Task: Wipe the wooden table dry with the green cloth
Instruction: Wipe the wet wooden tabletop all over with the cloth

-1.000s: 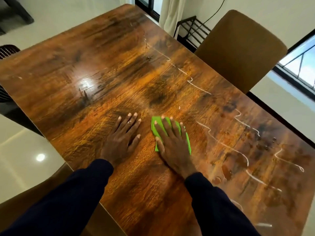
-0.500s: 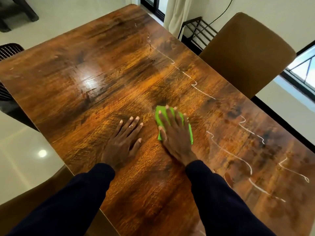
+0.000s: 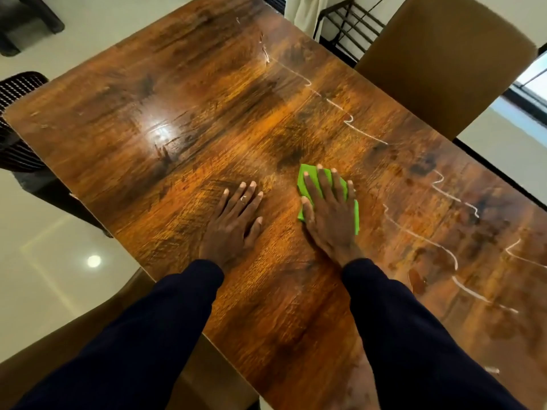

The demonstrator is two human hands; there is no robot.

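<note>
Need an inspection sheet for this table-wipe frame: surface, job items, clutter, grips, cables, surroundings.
Surface: wooden table, glossy; pale wet streaks along its right side.
Job's things: green cloth flat under the right hand, left of the streaks.
Clutter: nothing seen.
Grips: left hand flat on bare wood; right hand presses cloth, fingers straight.
Cables: one thin cable by the far wall.
Surroundings: brown chair, black rack, curtain, dark woven chair at left.
</note>
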